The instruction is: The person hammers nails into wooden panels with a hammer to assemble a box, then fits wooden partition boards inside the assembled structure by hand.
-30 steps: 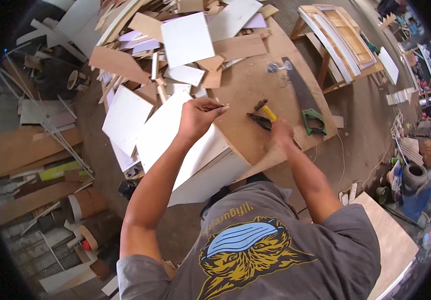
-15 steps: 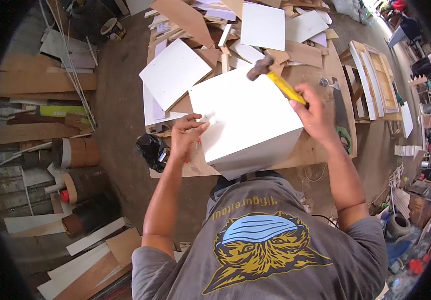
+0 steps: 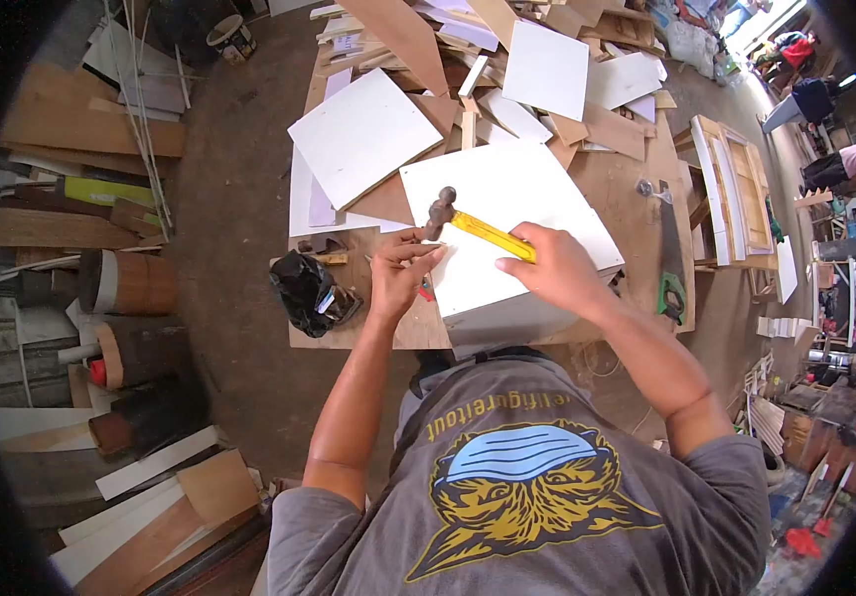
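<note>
My right hand [image 3: 559,262] is wrapped round the yellow handle of a hammer [image 3: 488,234]. The hammer's dark metal head is over the left part of a white box [image 3: 527,199], close to my left fingers. My left hand [image 3: 403,270] is at the box's left edge, thumb and fingers pinched together. Whatever sits in that pinch is too small to make out. The box has a flat white top with small dark dots near its corners, and its near side faces my body.
Wood offcuts and white panels [image 3: 363,139] are heaped at the back of the wooden table [image 3: 637,328]. A black plastic bag [image 3: 304,290] lies at the left edge, a green-handled handsaw [image 3: 670,296] at the right. A person [image 3: 840,167] stands far off at the right.
The hammer has come down and left, from raised over the box's right side to beside my left fingers. My left hand stays pinched at the left edge. The view has shifted slightly.
</note>
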Motion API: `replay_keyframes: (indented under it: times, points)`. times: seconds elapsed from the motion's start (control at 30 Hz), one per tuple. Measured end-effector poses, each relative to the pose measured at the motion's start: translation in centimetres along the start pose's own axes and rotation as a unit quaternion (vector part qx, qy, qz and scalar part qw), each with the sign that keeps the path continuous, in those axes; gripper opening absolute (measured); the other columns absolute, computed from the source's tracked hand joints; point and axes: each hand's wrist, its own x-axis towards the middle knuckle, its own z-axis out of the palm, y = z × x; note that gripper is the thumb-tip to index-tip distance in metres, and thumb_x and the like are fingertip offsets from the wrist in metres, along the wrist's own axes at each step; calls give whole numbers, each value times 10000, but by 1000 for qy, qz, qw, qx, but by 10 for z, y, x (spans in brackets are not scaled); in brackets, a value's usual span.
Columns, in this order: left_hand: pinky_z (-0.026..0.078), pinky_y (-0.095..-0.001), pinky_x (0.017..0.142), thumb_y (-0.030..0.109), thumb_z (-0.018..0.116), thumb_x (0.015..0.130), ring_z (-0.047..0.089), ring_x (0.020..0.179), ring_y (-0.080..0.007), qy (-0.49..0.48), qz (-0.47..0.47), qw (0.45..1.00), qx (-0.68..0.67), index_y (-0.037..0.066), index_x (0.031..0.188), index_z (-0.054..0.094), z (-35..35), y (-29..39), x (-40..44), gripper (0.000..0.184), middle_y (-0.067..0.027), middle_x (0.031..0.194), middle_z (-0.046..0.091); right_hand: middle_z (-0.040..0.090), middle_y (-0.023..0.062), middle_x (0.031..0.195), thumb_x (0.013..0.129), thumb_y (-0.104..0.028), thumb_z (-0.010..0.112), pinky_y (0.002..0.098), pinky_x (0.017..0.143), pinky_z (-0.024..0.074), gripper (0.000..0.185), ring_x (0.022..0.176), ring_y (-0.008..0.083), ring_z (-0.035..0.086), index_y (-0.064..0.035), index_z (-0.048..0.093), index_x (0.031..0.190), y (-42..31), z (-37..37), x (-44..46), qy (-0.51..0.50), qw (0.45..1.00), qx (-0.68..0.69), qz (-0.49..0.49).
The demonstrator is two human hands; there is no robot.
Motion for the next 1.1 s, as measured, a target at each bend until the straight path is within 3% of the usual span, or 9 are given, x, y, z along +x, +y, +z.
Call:
replay_keyframes:
  times: [0.17,0.4,0.6,0.7,1.0,1.1]
  points:
    - [566,-374,908,128,884,847,706,1093,-248,-6,29,996,82,59,1060,862,-2,-6,5,226,-147,1180,759,751,201,850,942,-365,746,513,786,575,324,864,408,747,-48,756,1011,-35,17,48,-67,995,-64,19]
    - [549,-395,956,120,882,825,724,1098,-283,-7,52,989,141,60,1029,862,-7,1,7,214,-150,1159,776,769,179,869,913,-341,739,491,817,585,287,871,382,756,-70,778,999,-53,38,78,-148,982,-110,25]
    - [554,-397,948,104,889,793,731,1085,-291,29,62,986,152,-8,956,833,-3,-1,5,206,-159,1140,771,766,181,868,887,-297,721,499,801,586,251,859,392,753,-61,766,960,-47,47,84,-141,984,-106,2]
    - [556,-397,947,102,888,788,730,1085,-293,30,2,991,130,-12,928,819,-2,6,3,193,-157,1136,764,764,183,863,884,-296,721,503,795,585,251,852,396,750,-58,764,951,-48,46,85,-153,981,-115,-7]
    - [551,-381,883,109,879,817,710,975,-272,38,81,989,114,-19,906,805,-9,-3,5,172,-137,1083,716,760,182,851,902,-354,748,479,800,582,316,849,374,753,-48,766,977,-48,36,85,-159,985,-71,3]
    - [516,-362,941,108,862,859,668,1084,-230,27,-4,999,47,-16,926,786,-14,2,5,160,-102,1128,705,762,184,856,914,-362,751,473,802,579,339,851,370,756,-44,772,1031,-38,33,85,-132,989,-68,-1]
